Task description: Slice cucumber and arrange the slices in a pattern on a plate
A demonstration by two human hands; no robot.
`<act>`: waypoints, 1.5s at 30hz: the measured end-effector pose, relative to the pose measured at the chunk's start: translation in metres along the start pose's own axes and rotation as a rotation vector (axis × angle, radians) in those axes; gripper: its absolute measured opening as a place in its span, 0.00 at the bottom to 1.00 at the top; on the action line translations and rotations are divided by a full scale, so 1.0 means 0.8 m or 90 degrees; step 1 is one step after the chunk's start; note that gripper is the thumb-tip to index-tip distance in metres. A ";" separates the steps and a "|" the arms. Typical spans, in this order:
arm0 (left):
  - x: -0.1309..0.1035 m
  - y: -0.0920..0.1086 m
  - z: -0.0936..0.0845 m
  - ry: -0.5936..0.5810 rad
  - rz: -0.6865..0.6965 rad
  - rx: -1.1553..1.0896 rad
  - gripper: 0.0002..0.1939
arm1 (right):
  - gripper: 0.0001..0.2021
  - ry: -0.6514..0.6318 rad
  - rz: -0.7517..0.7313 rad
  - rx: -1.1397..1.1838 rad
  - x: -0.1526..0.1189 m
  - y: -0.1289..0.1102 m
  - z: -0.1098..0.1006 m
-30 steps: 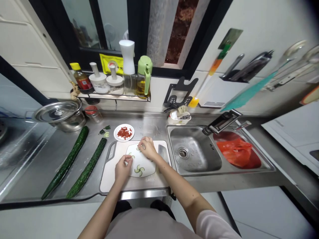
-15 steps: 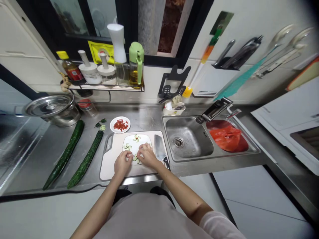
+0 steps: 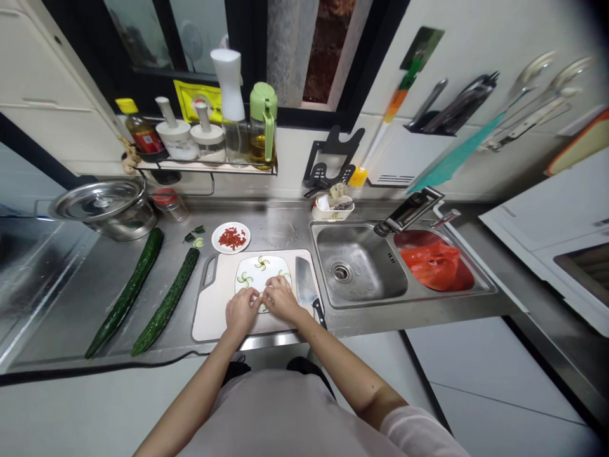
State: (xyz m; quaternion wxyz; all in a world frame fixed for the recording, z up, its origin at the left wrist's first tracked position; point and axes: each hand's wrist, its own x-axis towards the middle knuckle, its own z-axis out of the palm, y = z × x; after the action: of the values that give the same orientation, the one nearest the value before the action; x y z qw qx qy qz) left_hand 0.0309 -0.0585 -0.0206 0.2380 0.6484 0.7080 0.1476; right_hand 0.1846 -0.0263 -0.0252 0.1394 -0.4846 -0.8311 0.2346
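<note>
A white square plate (image 3: 253, 265) rests on a pale cutting board (image 3: 209, 314), with pinwheels of thin green-edged slices near its sides. Over the plate's near edge, my left hand (image 3: 243, 310) has its fingertips drawn together beside the nearest pinwheel. Close against it, my right hand (image 3: 280, 299) is pinched over the same slices. Whatever small thing lies between the fingers is too small to make out. A cleaver (image 3: 305, 282) lies on the board's right side. Behind the board stands a small white dish (image 3: 216, 238) of chopped red pieces.
Two long green cucumbers (image 3: 166, 304) lie left of the board, with small offcuts (image 3: 197, 242) behind. A lidded steel pot (image 3: 118, 219) and a red-lidded jar (image 3: 171, 206) stand at the back left. The sink (image 3: 361, 263) is on the right, a red bag (image 3: 432, 263) in its second basin.
My left hand has moved right, closer to my right hand, and now covers more of the nearest pinwheel. The view has shifted slightly.
</note>
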 end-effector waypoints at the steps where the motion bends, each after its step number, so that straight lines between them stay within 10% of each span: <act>1: 0.000 0.001 0.000 -0.002 0.000 0.008 0.09 | 0.04 0.000 -0.004 -0.001 0.000 0.000 0.000; 45: 0.003 0.003 0.003 -0.006 -0.036 0.003 0.07 | 0.04 0.012 0.026 -0.042 0.002 -0.003 -0.003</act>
State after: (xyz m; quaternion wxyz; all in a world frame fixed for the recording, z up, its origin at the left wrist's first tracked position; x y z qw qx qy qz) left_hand 0.0340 -0.0562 -0.0221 0.2438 0.6295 0.7251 0.1362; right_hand 0.1832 -0.0254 -0.0221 0.1266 -0.5081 -0.8269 0.2050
